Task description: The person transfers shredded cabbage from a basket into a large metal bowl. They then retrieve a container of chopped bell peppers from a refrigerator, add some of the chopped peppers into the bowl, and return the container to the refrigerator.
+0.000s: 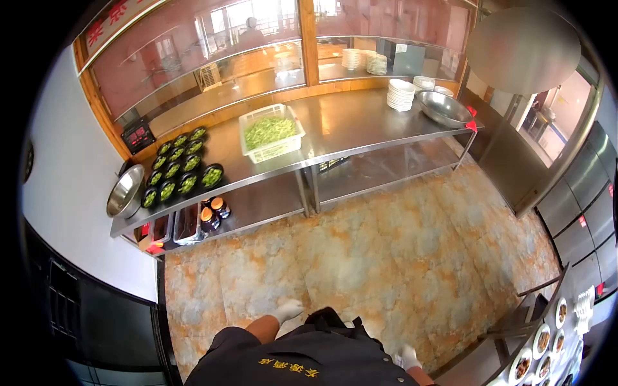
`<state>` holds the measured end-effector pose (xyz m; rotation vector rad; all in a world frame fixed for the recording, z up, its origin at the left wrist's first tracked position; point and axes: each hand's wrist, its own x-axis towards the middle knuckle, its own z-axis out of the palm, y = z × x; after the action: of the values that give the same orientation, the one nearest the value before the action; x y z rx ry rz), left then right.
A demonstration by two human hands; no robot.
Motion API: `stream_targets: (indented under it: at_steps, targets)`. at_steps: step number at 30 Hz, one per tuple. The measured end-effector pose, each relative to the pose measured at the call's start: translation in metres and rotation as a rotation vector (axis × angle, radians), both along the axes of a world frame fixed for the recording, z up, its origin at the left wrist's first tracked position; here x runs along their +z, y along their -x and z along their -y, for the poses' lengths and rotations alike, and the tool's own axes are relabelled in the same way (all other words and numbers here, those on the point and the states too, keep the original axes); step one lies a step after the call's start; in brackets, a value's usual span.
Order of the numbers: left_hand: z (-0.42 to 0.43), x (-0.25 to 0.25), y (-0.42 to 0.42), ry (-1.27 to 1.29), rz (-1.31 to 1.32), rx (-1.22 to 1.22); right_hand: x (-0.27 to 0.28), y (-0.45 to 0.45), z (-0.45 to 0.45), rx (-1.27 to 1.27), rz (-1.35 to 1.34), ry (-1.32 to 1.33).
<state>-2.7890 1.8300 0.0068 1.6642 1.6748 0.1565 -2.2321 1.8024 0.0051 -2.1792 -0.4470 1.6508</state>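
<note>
My left hand (290, 311), in a white glove, is beside the front of my dark clothing, over the floor. No held object shows at it, and its fingers are too small to make out. Low in the view, my right hand (409, 356), also in a white glove, is partly hidden by my clothing; its fingers are not clear. Both hands are well apart from the steel table (347, 119). On that table a white basket (277, 153) holds shredded green food. To its left, several black bowls (187, 183) of green food stand in rows.
Steel basins (126, 192) (444, 109) sit at both table ends, with stacked white plates (400, 95) near the right one. Jars (210, 219) and tubs (188, 224) stand on the lower shelf. Plates of food (541, 341) line a table at lower right. A door (508, 151) is at right.
</note>
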Motion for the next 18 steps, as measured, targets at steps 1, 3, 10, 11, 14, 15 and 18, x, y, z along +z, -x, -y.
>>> stream_targets:
  at_steps: [1, 3, 10, 11, 14, 15, 18]
  targets:
    - [-0.010, -0.036, 0.011, 0.023, 0.020, 0.057, -0.023, -0.002, -0.064, -0.054, -0.106, 0.011]
    - [-0.029, -0.114, 0.035, -0.046, 0.014, 0.151, -0.046, 0.006, -0.192, 0.052, -0.154, -0.129]
    - [-0.196, -0.057, 0.018, 0.549, 0.084, 0.523, 0.022, 0.064, -0.517, 0.050, -0.346, -0.228]
    - [-0.234, -0.067, 0.019, 0.539, 0.080, 0.492, 0.015, 0.059, -0.554, 0.036, -0.383, -0.197]
    - [-0.368, -0.080, 0.016, 0.487, 0.083, 0.394, -0.008, 0.030, -0.657, 0.058, -0.349, -0.146]
    - [-0.418, -0.077, 0.014, 0.467, 0.092, 0.394, -0.006, 0.022, -0.694, 0.084, -0.321, -0.137]
    - [-0.578, -0.031, -0.001, 0.427, 0.221, 0.547, 0.095, 0.038, -0.807, -0.206, -0.219, -0.330]
